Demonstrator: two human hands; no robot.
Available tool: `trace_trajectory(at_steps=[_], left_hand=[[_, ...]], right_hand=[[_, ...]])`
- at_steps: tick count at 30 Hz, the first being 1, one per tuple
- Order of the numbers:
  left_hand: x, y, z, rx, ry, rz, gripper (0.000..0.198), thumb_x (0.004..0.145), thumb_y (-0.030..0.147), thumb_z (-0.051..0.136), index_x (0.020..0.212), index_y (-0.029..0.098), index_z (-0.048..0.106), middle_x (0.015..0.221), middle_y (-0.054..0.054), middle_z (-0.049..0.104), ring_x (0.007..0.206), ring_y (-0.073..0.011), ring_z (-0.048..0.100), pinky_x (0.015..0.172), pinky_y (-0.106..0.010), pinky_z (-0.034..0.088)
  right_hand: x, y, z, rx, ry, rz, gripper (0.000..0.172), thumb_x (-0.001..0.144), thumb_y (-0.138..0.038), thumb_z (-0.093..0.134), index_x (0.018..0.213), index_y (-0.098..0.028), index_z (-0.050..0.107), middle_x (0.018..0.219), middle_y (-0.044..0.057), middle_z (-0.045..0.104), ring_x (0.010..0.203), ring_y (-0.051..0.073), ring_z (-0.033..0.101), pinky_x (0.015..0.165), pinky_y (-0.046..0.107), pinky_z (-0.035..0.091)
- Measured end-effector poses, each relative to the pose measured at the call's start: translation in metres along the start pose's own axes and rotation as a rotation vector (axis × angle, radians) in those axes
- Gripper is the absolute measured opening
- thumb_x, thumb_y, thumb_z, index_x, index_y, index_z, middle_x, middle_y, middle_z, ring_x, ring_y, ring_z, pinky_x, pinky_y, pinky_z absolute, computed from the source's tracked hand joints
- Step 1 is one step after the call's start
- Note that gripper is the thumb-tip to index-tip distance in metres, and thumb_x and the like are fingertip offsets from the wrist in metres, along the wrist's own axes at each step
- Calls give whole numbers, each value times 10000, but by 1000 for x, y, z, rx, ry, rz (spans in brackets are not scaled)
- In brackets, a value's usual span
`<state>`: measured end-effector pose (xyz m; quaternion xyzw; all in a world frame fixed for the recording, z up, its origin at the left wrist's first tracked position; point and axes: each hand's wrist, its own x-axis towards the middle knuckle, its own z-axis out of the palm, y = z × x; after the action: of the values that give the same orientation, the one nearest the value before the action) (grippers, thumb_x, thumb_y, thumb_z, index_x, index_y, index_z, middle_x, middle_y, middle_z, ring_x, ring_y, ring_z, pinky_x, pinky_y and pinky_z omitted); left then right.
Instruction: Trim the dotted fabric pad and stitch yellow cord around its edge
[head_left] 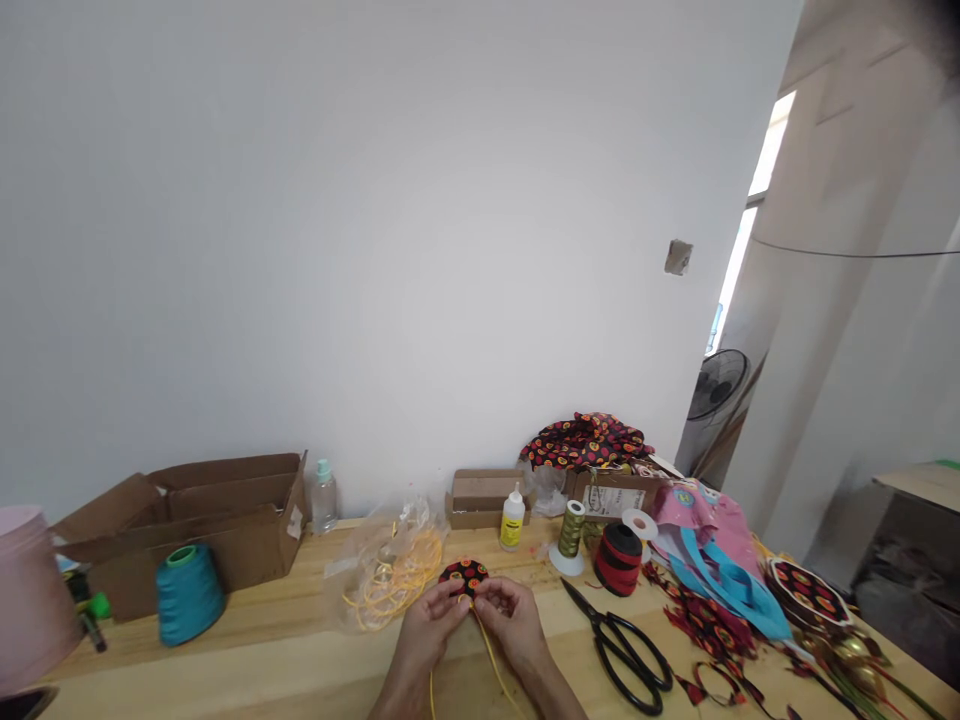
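In front of me a small rounded piece of dark fabric with red and orange spots (466,573) is held up between both hands. My left hand (429,625) pinches its lower left edge, thumb and fingers closed. On the other side my right hand (516,622) is closed at the lower right edge. A thin yellow cord (489,655) runs out from between the fingertips, and its two strands hang toward me. The fingertips hide how cord and fabric meet. Large black scissors (621,645) lie to the right of my right hand.
A plastic bag of yellow cord (397,565) lies left. Behind are a glue bottle (512,518), a small cardboard box (487,495) and thread spools (571,530). A blue thread cone (189,597) stands by an open carton (247,540). Fabric scraps (709,620) cover the right side.
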<state>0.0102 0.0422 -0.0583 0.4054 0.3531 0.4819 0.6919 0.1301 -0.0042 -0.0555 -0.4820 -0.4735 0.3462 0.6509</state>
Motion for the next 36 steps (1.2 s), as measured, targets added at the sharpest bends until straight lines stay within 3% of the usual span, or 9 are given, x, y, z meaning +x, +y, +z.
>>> trace_trajectory(at_steps=[13,18,24,30,36], left_hand=[[-2,2,-3,74,17,-6,439,340,309,797,708,110,663,611,-79,700,637,-201,642,633,-267,480],[-7,8,0,147,42,26,389,328,314,790,642,119,669,603,-78,703,631,-218,641,622,-280,486],[-11,12,0,256,7,33,346,333,278,782,617,115,668,526,-59,679,538,-180,615,568,-259,469],[-13,15,0,316,-13,43,304,324,254,778,572,111,677,513,-56,662,533,-174,590,549,-257,451],[-13,11,0,367,-26,73,255,335,264,768,535,128,685,517,-47,665,551,-193,590,569,-277,452]], right_hand=[[-3,-6,1,-162,-44,-33,188,614,-355,638,600,-176,696,610,43,650,585,166,535,549,251,396],[-3,-6,2,-187,-8,5,192,596,-334,624,535,-158,672,507,16,603,470,119,455,460,219,337],[-2,-9,3,-191,-34,88,93,549,-198,603,479,-145,635,397,-44,494,400,65,328,417,192,236],[6,-18,-2,-143,-183,227,96,552,-170,577,465,-135,600,399,-65,470,405,55,333,429,180,234],[10,-41,-14,-70,-487,471,206,580,-219,557,407,-159,461,361,-96,298,335,31,161,353,178,80]])
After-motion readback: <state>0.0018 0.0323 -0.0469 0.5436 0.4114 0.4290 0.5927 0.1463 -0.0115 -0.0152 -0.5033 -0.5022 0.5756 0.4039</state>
